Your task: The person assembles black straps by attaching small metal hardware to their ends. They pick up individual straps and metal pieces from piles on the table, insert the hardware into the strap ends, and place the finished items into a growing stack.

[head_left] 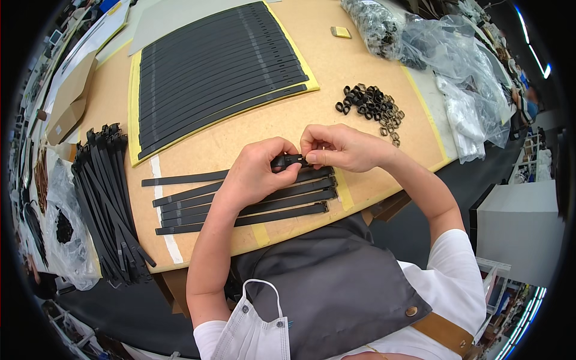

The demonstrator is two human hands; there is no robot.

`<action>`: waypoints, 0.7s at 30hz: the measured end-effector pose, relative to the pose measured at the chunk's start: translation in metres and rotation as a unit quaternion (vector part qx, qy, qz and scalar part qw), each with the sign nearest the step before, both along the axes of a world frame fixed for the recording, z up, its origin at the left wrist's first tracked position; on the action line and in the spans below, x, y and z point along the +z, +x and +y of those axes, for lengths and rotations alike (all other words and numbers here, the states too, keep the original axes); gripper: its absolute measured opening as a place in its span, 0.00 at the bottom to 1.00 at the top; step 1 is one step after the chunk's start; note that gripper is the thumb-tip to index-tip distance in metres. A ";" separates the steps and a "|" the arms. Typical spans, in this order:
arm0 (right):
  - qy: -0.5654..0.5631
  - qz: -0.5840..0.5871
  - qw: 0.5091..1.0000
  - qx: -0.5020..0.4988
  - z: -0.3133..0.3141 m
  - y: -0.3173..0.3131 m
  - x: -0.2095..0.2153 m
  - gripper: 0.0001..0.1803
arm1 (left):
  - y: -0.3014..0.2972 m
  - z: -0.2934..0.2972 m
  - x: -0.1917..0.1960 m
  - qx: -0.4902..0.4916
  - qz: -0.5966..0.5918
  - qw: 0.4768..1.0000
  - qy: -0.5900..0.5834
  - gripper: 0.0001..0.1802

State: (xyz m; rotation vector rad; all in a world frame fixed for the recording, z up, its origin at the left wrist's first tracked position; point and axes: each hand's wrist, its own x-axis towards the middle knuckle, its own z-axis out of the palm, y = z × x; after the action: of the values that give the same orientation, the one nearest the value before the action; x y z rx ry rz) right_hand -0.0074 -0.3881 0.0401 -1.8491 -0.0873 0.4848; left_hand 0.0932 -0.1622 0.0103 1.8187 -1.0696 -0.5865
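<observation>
Apron: grey apron [336, 282] & face mask [255, 327] nearest cam.
Hands: left hand [255, 174] & right hand [342, 147], fingers pinched on strap end [287, 160] over bench [360, 66].
Done: approx. 5 straps [252, 201] laid w/ loops, judging.
Left: big strap sheet [216, 66], ring pile [372, 102], side bundle [108, 198].

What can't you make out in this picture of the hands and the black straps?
- Strap end, head view: covered by the left hand and right hand; any loop on it is hidden.
- Loops: too small to tell their shape.
- Clear bags: contents blurred near the rim.
- Bundle: far ends cut off by the table edge.
</observation>
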 end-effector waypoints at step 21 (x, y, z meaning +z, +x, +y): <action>0.061 0.028 0.993 -0.102 0.010 0.009 -0.005 0.11 | -0.002 -0.001 -0.009 0.007 -0.105 0.990 -0.098 0.12</action>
State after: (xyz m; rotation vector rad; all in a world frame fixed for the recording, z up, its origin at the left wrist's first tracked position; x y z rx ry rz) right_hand 0.0011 -0.3780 0.0356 -1.7022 0.1080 0.3802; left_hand 0.0914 -0.1628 0.0011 1.7397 -1.2104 -0.2734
